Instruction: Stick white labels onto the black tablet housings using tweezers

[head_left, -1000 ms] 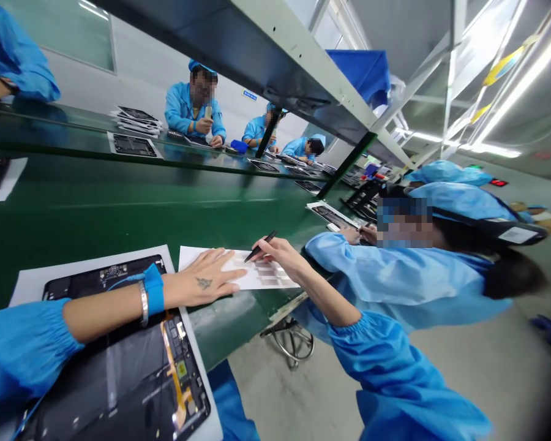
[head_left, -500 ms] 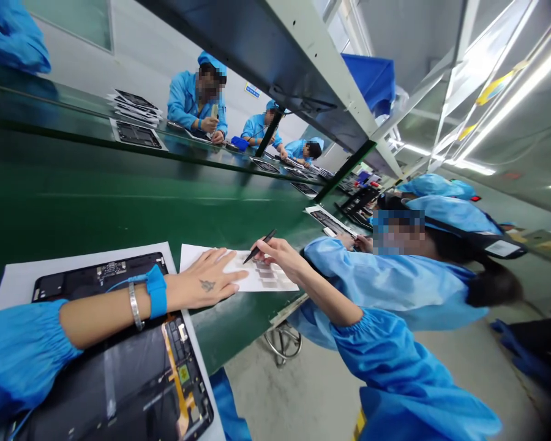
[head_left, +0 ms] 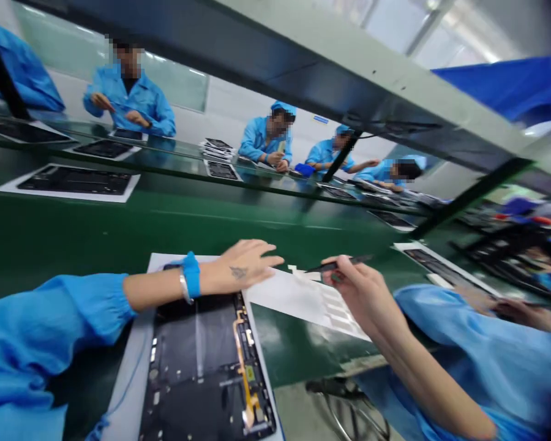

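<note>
My left hand [head_left: 243, 266] lies flat and empty, its fingertips at the corner of a white label sheet [head_left: 307, 300] and its wrist over the top edge of a black tablet housing [head_left: 206, 367]. A blue wrist strap [head_left: 191, 274] and a metal bangle [head_left: 184, 286] circle that wrist. The housing has an orange flex cable [head_left: 242, 367] and rests on white paper [head_left: 128, 392]. My right hand [head_left: 356, 288] pinches black tweezers [head_left: 342, 264] just above the sheet's far edge. Small pale labels [head_left: 340, 312] line the sheet, and one small white piece [head_left: 298, 272] stands near the tweezer tips.
Both hands work over a green conveyor belt [head_left: 165, 226] carrying further tablet housings on white paper [head_left: 68, 182]. A co-worker's blue sleeve [head_left: 487, 349] crowds the right side. Several workers sit across the belt. A steel frame [head_left: 349, 79] runs overhead, and a stool base [head_left: 353, 416] stands below.
The view has swung and tilted. My left hand has slid from the label sheet back towards the housing. My right hand has carried the tweezers towards the sheet's far edge.
</note>
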`<state>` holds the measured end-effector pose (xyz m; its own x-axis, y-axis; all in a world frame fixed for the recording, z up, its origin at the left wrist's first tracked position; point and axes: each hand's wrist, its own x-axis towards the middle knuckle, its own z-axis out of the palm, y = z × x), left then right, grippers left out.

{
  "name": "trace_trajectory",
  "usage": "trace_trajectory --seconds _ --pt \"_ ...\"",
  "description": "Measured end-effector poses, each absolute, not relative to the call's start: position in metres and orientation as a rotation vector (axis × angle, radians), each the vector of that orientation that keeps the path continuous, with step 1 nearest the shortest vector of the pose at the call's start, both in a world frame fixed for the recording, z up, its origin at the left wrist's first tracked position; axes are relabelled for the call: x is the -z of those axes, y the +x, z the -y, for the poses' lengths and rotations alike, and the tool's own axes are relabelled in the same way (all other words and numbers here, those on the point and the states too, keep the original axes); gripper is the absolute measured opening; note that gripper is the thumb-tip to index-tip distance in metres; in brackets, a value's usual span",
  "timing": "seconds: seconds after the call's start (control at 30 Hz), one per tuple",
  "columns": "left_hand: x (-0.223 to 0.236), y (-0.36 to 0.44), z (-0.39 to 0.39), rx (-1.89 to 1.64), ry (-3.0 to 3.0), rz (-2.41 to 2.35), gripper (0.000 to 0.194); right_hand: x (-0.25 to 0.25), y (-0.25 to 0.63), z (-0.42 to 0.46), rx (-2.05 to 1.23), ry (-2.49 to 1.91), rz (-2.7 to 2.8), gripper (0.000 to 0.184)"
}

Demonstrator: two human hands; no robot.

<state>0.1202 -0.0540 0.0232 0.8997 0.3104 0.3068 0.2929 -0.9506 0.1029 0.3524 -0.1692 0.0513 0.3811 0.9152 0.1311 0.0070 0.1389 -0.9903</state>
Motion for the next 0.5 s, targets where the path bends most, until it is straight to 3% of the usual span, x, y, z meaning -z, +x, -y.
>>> trace_trajectory --seconds 0.2,0.5 --pt "-0.02 0.014 0.037 -0.341 3.073 -0.776 0.039 -0.056 0.284 0.138 -0.984 -1.133 1.075 0.039" --pt "0.003 -0.003 0.047 -0.644 2.929 -0.617 0.028 -0.012 0.236 0.084 -1.048 -1.233 1.11 0.046"
